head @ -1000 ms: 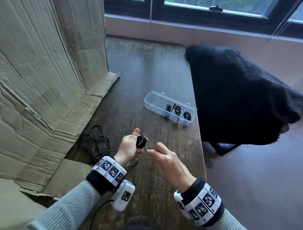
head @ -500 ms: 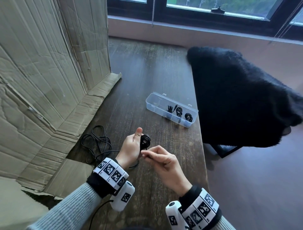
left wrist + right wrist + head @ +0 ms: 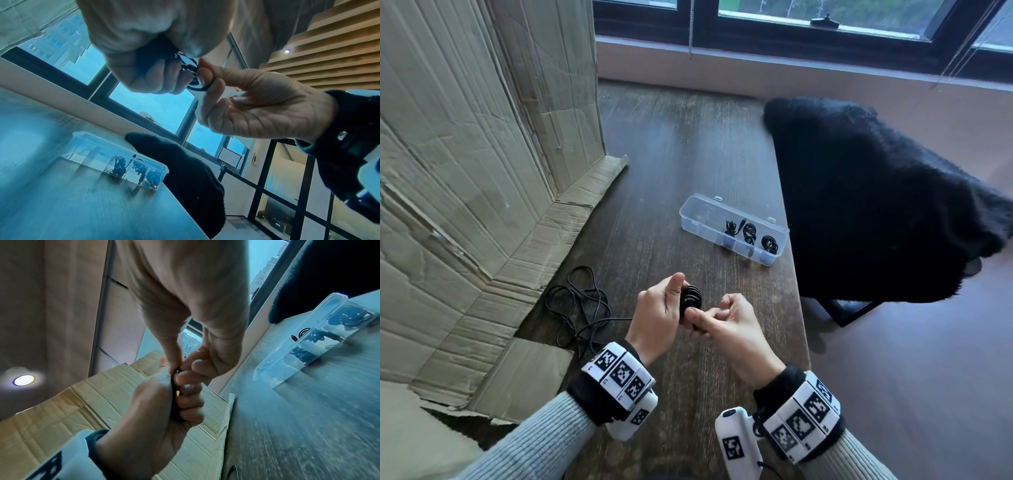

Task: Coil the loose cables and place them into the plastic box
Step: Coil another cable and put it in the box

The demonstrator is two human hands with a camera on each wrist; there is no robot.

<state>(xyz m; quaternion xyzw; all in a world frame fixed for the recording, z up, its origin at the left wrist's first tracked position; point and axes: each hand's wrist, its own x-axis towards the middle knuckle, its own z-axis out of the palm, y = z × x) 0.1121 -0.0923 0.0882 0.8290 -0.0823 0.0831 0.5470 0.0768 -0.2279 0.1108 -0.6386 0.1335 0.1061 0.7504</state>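
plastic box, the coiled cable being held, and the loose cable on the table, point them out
plastic box (image 3: 697, 213): head view, bare left-end wall.
coiled cable (image 3: 691, 297): head view, top of the coil the left hand grips.
loose cable (image 3: 576, 301): head view, tangled loops beside the cardboard.

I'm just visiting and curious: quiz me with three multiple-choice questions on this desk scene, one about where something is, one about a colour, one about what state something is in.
1. Where does the loose cable lie?
A. on the table beside the cardboard
B. in the plastic box
C. on the chair

2. What colour are the coils in the plastic box?
A. white
B. black
C. red

3. What is the left hand doing?
A. resting flat on the table
B. holding a coiled cable
C. gripping the box

Answers: 1 A, its tangle lies on the wood at the cardboard's edge. 2 B, all look black through the clear walls. 3 B, its fingers curl round the coil.
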